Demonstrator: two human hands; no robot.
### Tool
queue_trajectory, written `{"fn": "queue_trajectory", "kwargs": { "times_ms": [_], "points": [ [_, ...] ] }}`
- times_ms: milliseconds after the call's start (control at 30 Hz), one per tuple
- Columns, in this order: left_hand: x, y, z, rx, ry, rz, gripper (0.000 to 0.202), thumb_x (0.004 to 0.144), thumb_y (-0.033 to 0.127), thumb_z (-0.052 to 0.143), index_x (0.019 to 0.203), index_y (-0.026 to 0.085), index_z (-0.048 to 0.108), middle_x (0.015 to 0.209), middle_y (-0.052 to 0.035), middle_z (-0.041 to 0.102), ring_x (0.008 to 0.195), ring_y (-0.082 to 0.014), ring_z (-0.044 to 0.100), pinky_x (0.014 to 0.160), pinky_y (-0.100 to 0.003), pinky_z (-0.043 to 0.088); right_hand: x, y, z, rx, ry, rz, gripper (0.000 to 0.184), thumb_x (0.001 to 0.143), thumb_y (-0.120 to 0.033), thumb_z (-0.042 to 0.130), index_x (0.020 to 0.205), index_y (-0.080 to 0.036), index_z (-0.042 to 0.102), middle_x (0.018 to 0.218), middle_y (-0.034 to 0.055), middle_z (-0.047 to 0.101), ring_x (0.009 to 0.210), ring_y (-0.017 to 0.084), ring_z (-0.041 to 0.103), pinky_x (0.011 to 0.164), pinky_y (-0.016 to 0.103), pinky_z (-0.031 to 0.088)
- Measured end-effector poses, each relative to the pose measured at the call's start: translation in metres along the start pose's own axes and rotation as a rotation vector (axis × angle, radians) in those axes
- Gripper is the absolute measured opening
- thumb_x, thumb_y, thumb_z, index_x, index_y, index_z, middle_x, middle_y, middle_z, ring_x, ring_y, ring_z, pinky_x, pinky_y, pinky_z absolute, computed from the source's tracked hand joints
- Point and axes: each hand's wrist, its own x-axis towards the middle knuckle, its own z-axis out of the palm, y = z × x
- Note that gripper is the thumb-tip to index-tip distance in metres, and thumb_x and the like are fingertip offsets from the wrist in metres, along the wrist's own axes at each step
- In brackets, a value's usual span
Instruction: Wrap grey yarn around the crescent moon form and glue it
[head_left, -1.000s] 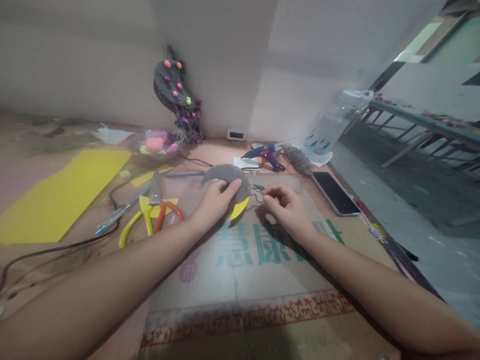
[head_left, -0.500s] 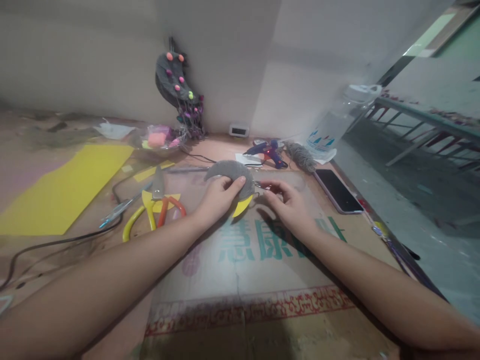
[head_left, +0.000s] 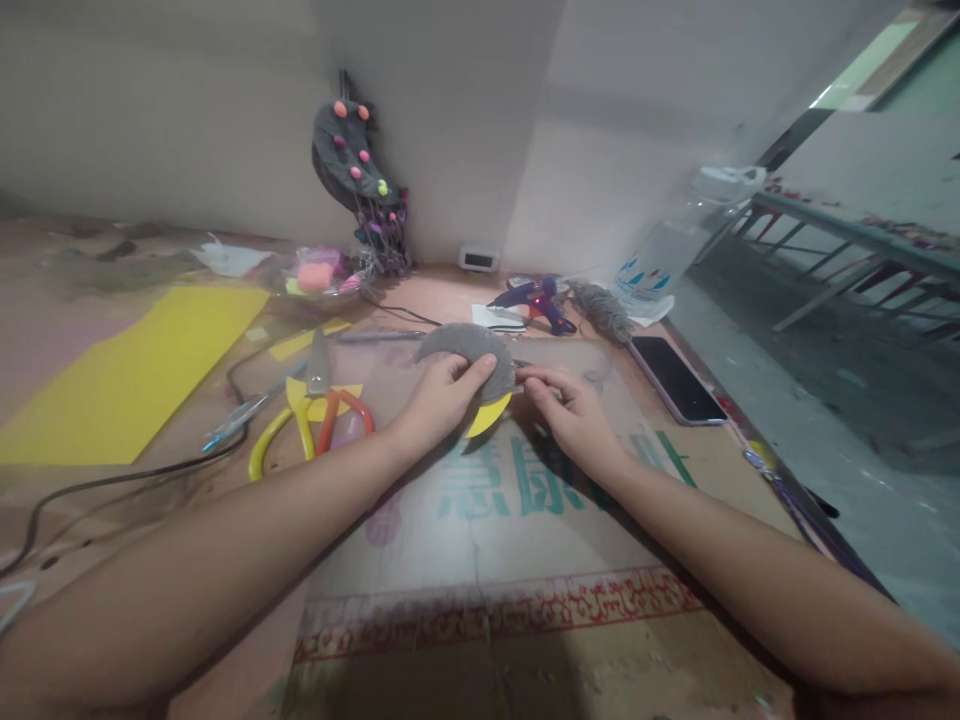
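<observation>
A grey crescent-shaped piece [head_left: 472,342] is pinched in my left hand [head_left: 450,395], thumb on top, above the cardboard. From under its lower right edge sticks a yellow paper piece [head_left: 489,415]. At the crescent's right edge, my right hand [head_left: 562,400] has its thumb and forefinger pressed together. Something thin and dark shows by those fingertips, too small to name. Left of my left hand lie pliers or cutters with one yellow and one orange handle [head_left: 328,420], resting on yellow scraps.
Cardboard [head_left: 450,550] lies under my hands. Behind are a blue glue gun [head_left: 536,298], grey yarn [head_left: 600,310] and a bottle [head_left: 660,250]. A phone [head_left: 675,380] lies right, yellow sheet [head_left: 150,370] left. A decorated crescent [head_left: 341,155] hangs against the wall; a black cable [head_left: 127,480] crosses the left side.
My right fingers have closed together and moved slightly left, nearer the crescent's edge. The crescent has shifted slightly right in my left hand, which keeps its hold.
</observation>
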Motion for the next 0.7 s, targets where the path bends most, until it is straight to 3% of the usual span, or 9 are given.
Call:
{"fn": "queue_trajectory", "kwargs": {
  "times_ms": [100,200,267,367,467,600,700],
  "points": [
    [0.002,-0.005,-0.001,-0.018,0.003,-0.01,0.043,0.081,0.054,0.055,0.06,0.017,0.054,0.059,0.0022,0.053,0.058,-0.0115,0.047,0.056,-0.024,0.036,0.004,0.006,-0.004,0.186,0.123,0.078,0.029,0.09,-0.035,0.052,0.116,-0.024,0.06,0.112,0.006,0.065,0.101,0.019,0.061,0.089,0.036,0.049],
    [0.004,-0.011,-0.001,0.013,0.022,-0.018,0.045,0.081,0.056,0.055,0.058,0.017,0.052,0.057,0.0024,0.05,0.057,-0.0114,0.046,0.055,-0.024,0.034,0.01,0.011,-0.012,0.255,0.264,0.124,0.018,0.086,-0.032,0.056,0.1,-0.022,0.061,0.092,0.0031,0.064,0.083,0.016,0.062,0.075,0.031,0.052],
    [0.005,-0.014,-0.002,0.021,0.035,-0.023,0.046,0.081,0.057,0.055,0.059,0.017,0.052,0.057,0.0024,0.049,0.057,-0.0115,0.046,0.055,-0.025,0.034,0.015,0.011,-0.02,0.224,0.275,0.152,0.013,0.086,-0.032,0.055,0.091,-0.021,0.06,0.074,0.0001,0.062,0.071,0.015,0.061,0.068,0.029,0.051],
    [0.008,-0.016,-0.004,0.03,0.063,-0.022,0.046,0.08,0.058,0.054,0.058,0.018,0.051,0.055,0.0024,0.048,0.056,-0.0118,0.045,0.054,-0.025,0.033,0.021,0.009,-0.033,0.03,0.176,0.132,0.02,0.09,-0.033,0.048,0.091,-0.02,0.063,0.067,0.0001,0.063,0.066,0.015,0.06,0.067,0.03,0.05],
    [0.009,-0.014,-0.007,0.043,0.098,-0.036,0.048,0.08,0.059,0.054,0.055,0.019,0.048,0.052,0.0024,0.046,0.054,-0.012,0.043,0.053,-0.026,0.031,0.027,0.012,-0.045,-0.281,0.006,0.037,0.025,0.091,-0.03,0.047,0.083,-0.019,0.067,0.077,0.0048,0.069,0.074,0.019,0.062,0.072,0.034,0.049],
    [0.01,-0.01,-0.008,0.027,0.113,-0.065,0.045,0.081,0.054,0.054,0.053,0.02,0.044,0.049,0.0036,0.041,0.049,-0.0111,0.038,0.05,-0.026,0.028,0.03,0.021,-0.05,-0.61,-0.148,-0.12,0.023,0.085,-0.029,0.061,0.103,-0.018,0.07,0.107,0.0113,0.069,0.101,0.026,0.06,0.089,0.039,0.045],
    [0.01,-0.01,-0.008,0.015,0.104,-0.074,0.045,0.08,0.055,0.055,0.053,0.02,0.044,0.051,0.0031,0.042,0.05,-0.0112,0.038,0.05,-0.026,0.028,0.029,0.026,-0.046,-0.765,-0.256,-0.178,0.025,0.087,-0.029,0.059,0.105,-0.016,0.07,0.102,0.0122,0.068,0.101,0.026,0.059,0.088,0.038,0.044]
  ]
}}
